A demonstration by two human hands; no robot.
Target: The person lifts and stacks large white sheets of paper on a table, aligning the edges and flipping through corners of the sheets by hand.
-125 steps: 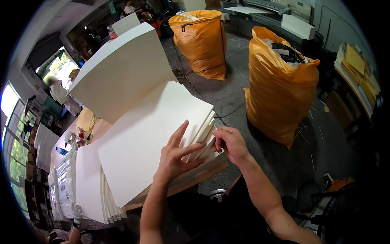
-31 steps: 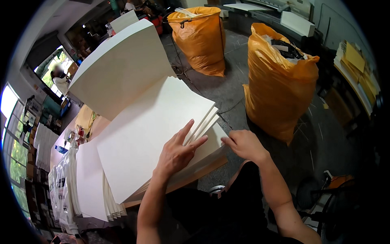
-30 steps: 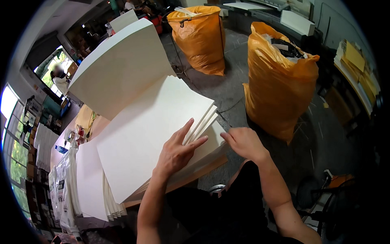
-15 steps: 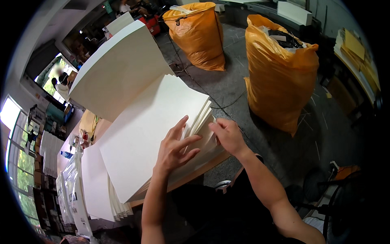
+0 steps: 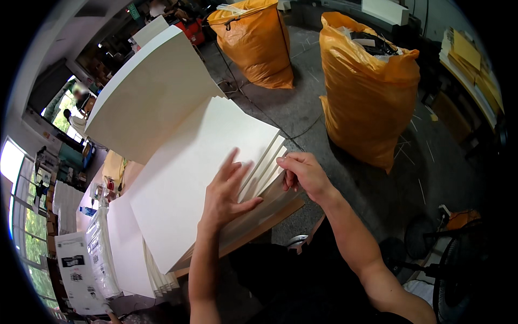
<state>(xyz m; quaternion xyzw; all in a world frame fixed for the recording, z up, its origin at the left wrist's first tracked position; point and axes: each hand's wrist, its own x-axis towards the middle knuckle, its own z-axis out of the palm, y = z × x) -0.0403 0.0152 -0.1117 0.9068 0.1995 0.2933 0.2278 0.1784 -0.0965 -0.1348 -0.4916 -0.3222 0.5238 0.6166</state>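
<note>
A tall stack of large white paper sheets (image 5: 183, 156) lies fanned in steps along its near right edge. My right hand (image 5: 306, 175) pinches the corner of some sheets between thumb and forefinger, its other fingers curled below. Over the same edge my left hand (image 5: 226, 191) is open, fingers spread and slightly blurred; whether it touches the paper I cannot tell. Behind the stack, a thick block of white sheets (image 5: 156, 97) stands up in a curve.
Another fanned white stack (image 5: 127, 243) lies to the left, beside a plastic-wrapped pack (image 5: 101, 254) and a printed white package (image 5: 78, 272). Two filled orange sacks (image 5: 253, 46), (image 5: 369, 97) stand on the dark floor beyond. A cable crosses the floor. Yellow sheets (image 5: 467, 51) lie far right.
My left hand's fingers have spread and shifted slightly left. My right hand stays at the sheet corner, where the steps have fanned wider. A printed white package has come into view at lower left.
</note>
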